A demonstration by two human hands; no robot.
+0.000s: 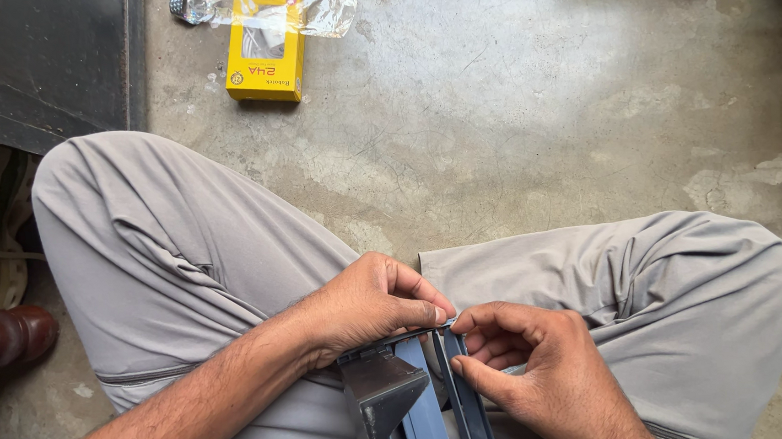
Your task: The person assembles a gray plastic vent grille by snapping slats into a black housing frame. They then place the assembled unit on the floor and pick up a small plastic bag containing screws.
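Hands meet at the top of a dark grey-blue metal frame with long narrow bars [422, 401], which stands between my knees and leans toward my body, so that my legs keep it from sliding while I work on its upper end. My left hand [369, 303] comes over from the side and presses its thumb and forefinger down on the top edge of the frame, closed on it in a pinch; I hold it this way, I think, to keep the piece steady. My right hand [530, 366] is just beside it, with the fingers curled and the fingertips closed on the thin right bar of the same frame, so both hands are together, nearly touching, and clamped on one object. I cannot tell if something small is held between the fingertips, because the fingers cover that place. My grey cloth trousers [182, 252] fill much of the view, since I sit low with my knees wide apart over the bare grey concrete floor [529, 100]. Well apart from my hands, on the floor beyond my left knee, lies a small yellow cardboard box with a clear window [263, 47], partly resting on a crumpled transparent plastic bag [321, 9]. A dark flat board [31, 61] lies at the far left, and a brown leather shoe [5, 336] shows at the left edge.
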